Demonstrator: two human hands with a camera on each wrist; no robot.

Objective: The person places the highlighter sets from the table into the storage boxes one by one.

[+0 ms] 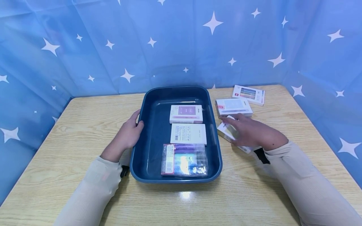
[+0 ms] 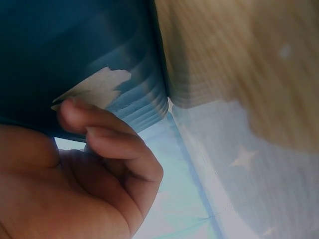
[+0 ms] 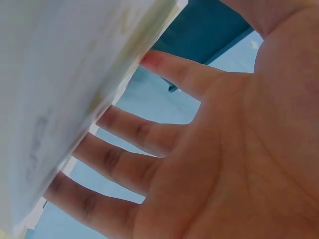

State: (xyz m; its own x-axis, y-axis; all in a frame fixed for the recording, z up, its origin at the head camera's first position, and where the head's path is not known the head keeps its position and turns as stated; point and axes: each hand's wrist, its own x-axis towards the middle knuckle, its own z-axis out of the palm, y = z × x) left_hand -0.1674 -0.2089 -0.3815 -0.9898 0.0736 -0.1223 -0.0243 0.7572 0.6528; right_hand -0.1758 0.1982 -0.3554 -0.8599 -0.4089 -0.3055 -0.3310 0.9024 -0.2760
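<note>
In the head view, my left hand (image 1: 130, 131) holds the left side of a dark blue tray (image 1: 137, 150), thumb at the rim. The left wrist view shows its fingers (image 2: 117, 144) curled beside the tray's outer wall. Right of the tray, my right hand (image 1: 249, 130) grips a small white-and-yellow box (image 1: 224, 133) that lies slantwise and is partly covered by the hand. Fingertips line the edge of this box (image 3: 60, 99) in the right wrist view, while the thumb's tip is out of that frame.
Inside the tray are a purple-and-white box (image 1: 186, 113), a white box (image 1: 188, 134) with printed text, and a shiny purple-blue pack (image 1: 183, 160). Behind my right hand lie a white box (image 1: 233, 107) and a flat windowed pack of coloured pens (image 1: 249, 94). A starry blue curtain (image 1: 181, 40) borders the wooden table (image 1: 85, 131).
</note>
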